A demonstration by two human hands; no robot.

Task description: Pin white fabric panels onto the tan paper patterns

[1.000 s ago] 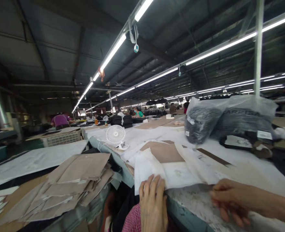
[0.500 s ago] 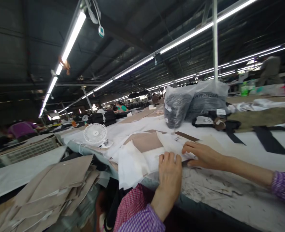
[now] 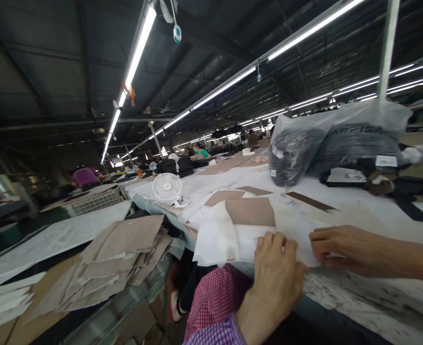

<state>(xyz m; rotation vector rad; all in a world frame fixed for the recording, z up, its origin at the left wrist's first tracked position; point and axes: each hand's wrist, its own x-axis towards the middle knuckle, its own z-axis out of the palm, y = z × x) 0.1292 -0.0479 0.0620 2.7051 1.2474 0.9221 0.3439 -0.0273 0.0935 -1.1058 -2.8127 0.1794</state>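
Observation:
A thin white sheet (image 3: 249, 242) lies at the near edge of the table, beside and partly under a brown fabric piece (image 3: 250, 212). My left hand (image 3: 278, 278) rests on the sheet's near edge with its fingers curled and pressed together. To its right, my right hand (image 3: 344, 251) reaches in from the side, its bent fingers closed at the sheet's right edge; the fingertips are partly hidden. Another white piece (image 3: 214, 235) hangs slightly over the table edge, left of my hands. Behind them lies a dark brown strip (image 3: 310, 201).
A small white fan (image 3: 167, 187) stands at the table's left edge. Stacked beige panels (image 3: 121, 258) lie on a lower surface at left. Dark goods in clear plastic bags (image 3: 297, 153) sit behind my hands, with black straps nearby. A person in green (image 3: 201, 152) is farther back.
The view has turned left, so things sit farther right. Both hands remain at the white sheet's near edge; the right hand's fingers are now more closed, and more of the brown piece shows.

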